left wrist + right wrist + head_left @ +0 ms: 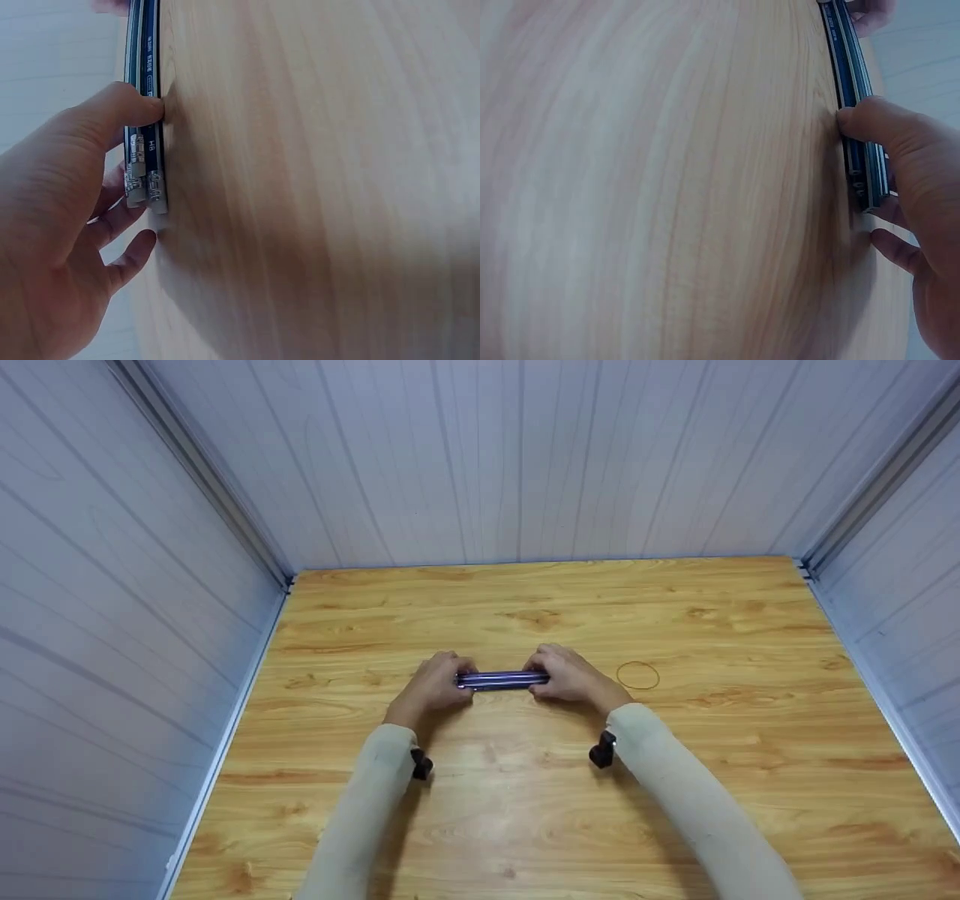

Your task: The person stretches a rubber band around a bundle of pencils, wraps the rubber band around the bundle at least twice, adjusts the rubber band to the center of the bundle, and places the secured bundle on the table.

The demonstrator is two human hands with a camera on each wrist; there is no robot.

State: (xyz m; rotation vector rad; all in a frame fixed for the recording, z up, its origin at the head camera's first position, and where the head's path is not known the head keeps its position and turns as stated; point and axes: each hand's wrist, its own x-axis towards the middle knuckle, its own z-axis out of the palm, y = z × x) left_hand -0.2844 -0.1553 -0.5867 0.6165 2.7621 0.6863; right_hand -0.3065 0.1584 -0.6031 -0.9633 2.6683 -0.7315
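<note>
A bundle of dark blue pencils (502,680) lies crosswise between both hands in the head view. My left hand (441,681) grips its left end, where the left wrist view shows white erasers in silvery printed ferrules (156,184) and the letters HB on one barrel. The thumb crosses the near side; other fingers are behind, partly hidden. My right hand (564,673) holds the opposite end, its thumb over the pencils (847,90) in the right wrist view. The plain ends there are uneven, one sticking out past the others. The bundle is close over the wooden tabletop.
A thin yellow rubber band (638,676) lies on the wooden table (510,810) just right of my right hand. Pale panel walls (480,465) enclose the table at the back and both sides. A small black camera (602,750) sits at the right wrist.
</note>
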